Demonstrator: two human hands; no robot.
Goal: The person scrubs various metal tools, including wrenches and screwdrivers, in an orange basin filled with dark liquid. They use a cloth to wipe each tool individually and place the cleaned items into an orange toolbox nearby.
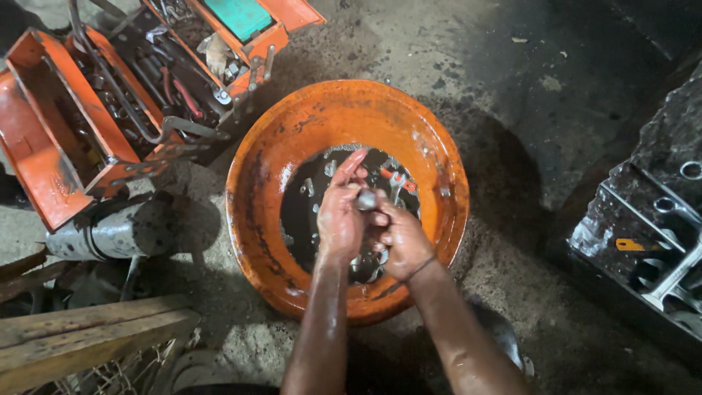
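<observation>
At the far left of the grimy concrete floor, an open orange toolbox (88, 110) spreads its fold-out trays, crowded with sockets, wrenches and red-handled pliers, and just below it lies a dull metal cylinder (117, 230) on its side, with wooden planks (88, 336) near the lower edge. In the middle sits a wide orange basin (347, 110), its bottom holding dark oily liquid in which small metal parts and a red-handled wrench (397, 183) lie. Over that liquid the left hand (340, 216) is wet and partly curled, its fingers stretched forward, pressed against a small grey metal piece (366, 200). The right hand (401, 241), a thin band at its wrist, is closed around the same piece from the other side, so both hands grip it together above the basin's centre. At the far right, well apart from the basin, stands a greasy engine block (651, 234) with round bores.
</observation>
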